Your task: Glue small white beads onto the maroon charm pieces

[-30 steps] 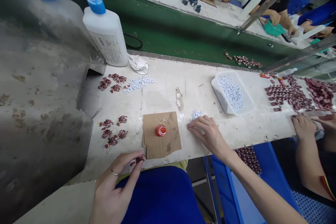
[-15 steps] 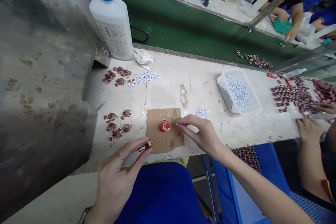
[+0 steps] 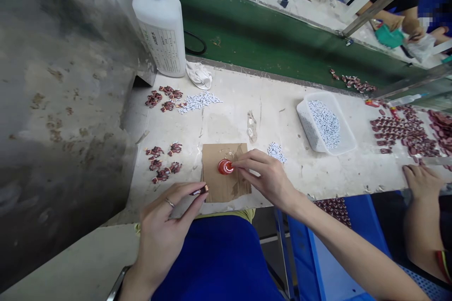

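Barely visible, a small piece (image 3: pixel 200 191) sits pinched in left-hand fingers (image 3: pixel 190 195); right fingers (image 3: pixel 243 163) narrow.

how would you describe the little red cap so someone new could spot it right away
Start at the big white glue bottle at the back left of the white bench, then come forward to the brown cardboard square at the near edge. The red cap sits on it, at the right hand fingertips: the only round, bright red thing there.

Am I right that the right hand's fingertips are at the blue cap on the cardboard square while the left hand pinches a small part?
Not quite: the head view shows the cap is red, not blue. It does sit on the cardboard square, with the right hand at it and the left hand pinching a small part.
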Tool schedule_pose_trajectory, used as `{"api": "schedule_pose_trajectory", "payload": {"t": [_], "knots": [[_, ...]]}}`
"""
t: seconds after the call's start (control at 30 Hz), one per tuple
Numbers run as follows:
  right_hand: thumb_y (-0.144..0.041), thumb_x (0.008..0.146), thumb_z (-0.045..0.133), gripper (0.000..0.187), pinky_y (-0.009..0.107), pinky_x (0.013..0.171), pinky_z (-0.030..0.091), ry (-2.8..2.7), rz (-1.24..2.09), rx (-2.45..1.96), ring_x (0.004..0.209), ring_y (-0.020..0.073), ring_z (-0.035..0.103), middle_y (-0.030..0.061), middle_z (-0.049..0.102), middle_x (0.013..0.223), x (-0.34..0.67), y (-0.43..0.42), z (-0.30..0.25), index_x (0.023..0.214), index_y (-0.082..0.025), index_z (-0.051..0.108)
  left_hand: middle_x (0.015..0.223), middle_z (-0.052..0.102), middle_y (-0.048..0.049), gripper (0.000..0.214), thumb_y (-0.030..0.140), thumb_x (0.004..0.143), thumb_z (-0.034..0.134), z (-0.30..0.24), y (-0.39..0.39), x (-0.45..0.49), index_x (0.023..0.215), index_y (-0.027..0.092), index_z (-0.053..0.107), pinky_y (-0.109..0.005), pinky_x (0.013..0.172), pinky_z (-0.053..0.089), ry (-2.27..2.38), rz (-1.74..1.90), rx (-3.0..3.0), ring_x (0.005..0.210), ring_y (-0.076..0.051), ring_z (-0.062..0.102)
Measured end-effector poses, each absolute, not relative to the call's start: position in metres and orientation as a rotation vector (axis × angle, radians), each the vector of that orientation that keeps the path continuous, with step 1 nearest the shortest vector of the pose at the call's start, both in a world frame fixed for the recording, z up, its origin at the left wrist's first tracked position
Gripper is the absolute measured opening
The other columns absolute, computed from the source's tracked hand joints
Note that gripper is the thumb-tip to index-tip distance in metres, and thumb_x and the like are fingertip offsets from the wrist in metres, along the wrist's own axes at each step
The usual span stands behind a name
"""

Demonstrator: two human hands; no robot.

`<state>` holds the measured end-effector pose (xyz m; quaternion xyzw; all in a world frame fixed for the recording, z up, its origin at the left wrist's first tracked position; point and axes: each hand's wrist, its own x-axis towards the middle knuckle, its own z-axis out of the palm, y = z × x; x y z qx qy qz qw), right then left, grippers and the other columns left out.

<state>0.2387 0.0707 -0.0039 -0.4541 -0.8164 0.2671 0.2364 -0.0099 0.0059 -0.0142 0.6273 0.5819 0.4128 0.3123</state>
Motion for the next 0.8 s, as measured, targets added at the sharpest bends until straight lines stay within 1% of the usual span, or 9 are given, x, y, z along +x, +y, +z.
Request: {"api": "schedule_pose_trajectory", "payload": {"t": [0.1,0.17,0.23,0.33,0.43,0.53,0.7,0.8], "knots": [[-0.02,0.106,0.055,0.02,0.036,0.08,0.06,-2.237,0.747,-1.245,0.094,0.0199,0.071,0.0072,0.075,0.105,0.239,0.071,-0.003,0.11,-0.021,0.075,0.103,0.077,0.016,0.021,0.03,0.088,0.076,-0.015,0.006,-0.006,0.108,0.037,0.074,-0.004,0.092,0.056,1.57,1.083,1.558,0.091,-0.002,0.075],[-0.018,0.104,0.057,0.018,0.036,0.079,0.06,-2.202,0.753,-1.247,0.092,0.0194,0.071,0.0067,0.076,0.103,0.238,0.07,-0.002,0.108,-0.021,0.075,0.105,0.077,0.0169,0.024,0.029,0.088,0.077,-0.015,0.006,-0.003,0.11,0.039,0.074,-0.002,0.093,0.055,1.577,1.099,1.497,0.092,-0.002,0.075],[-0.016,0.101,0.061,0.016,0.035,0.077,0.06,-2.116,0.78,-1.251,0.091,0.0187,0.071,0.0056,0.076,0.101,0.236,0.067,0.001,0.106,-0.022,0.076,0.105,0.077,0.0171,0.024,0.027,0.087,0.078,-0.013,0.008,0.001,0.108,0.038,0.075,-0.002,0.095,0.054,1.564,1.129,1.497,0.092,-0.002,0.076],[-0.012,0.095,0.069,0.016,0.034,0.078,0.061,-1.906,0.912,-1.232,0.092,0.0175,0.072,0.0032,0.077,0.099,0.231,0.061,0.01,0.102,-0.024,0.077,0.104,0.077,0.0171,0.024,0.02,0.087,0.077,-0.008,0.009,0.006,0.104,0.036,0.075,-0.002,0.096,0.054,1.511,1.184,1.571,0.091,0.0,0.075],[-0.01,0.09,0.074,0.018,0.033,0.079,0.061,-1.729,1.07,-1.16,0.09,0.0163,0.073,0.0009,0.078,0.095,0.222,0.053,0.022,0.099,-0.025,0.078,0.104,0.077,0.0149,0.027,0.015,0.087,0.076,-0.004,0.009,0.01,0.106,0.034,0.073,-0.005,0.098,0.055,1.443,1.206,1.569,0.093,0.0,0.073],[-0.009,0.089,0.075,0.017,0.033,0.078,0.061,-1.635,1.164,-1.109,0.089,0.0162,0.074,0.0018,0.078,0.094,0.215,0.047,0.032,0.097,-0.023,0.079,0.104,0.077,0.0134,0.027,0.017,0.087,0.076,-0.002,0.007,0.012,0.108,0.034,0.074,-0.008,0.098,0.058,1.427,1.201,1.505,0.094,-0.002,0.074],[-0.009,0.089,0.076,0.013,0.035,0.081,0.061,-1.626,1.196,-1.067,0.088,0.0174,0.074,0.0056,0.079,0.094,0.21,0.044,0.036,0.098,-0.018,0.078,0.102,0.077,0.017,0.028,0.022,0.086,0.078,0.0,0.007,0.016,0.107,0.039,0.075,-0.005,0.094,0.058,1.442,1.213,1.49,0.088,0.0,0.074],[-0.01,0.089,0.075,0.012,0.034,0.078,0.061,-1.647,1.19,-1.06,0.087,0.0173,0.074,0.0062,0.079,0.093,0.21,0.046,0.035,0.098,-0.017,0.078,0.102,0.077,0.0187,0.029,0.023,0.086,0.078,0.001,0.008,0.016,0.108,0.041,0.074,-0.005,0.093,0.058,1.449,1.204,1.496,0.087,0.001,0.074]]}}
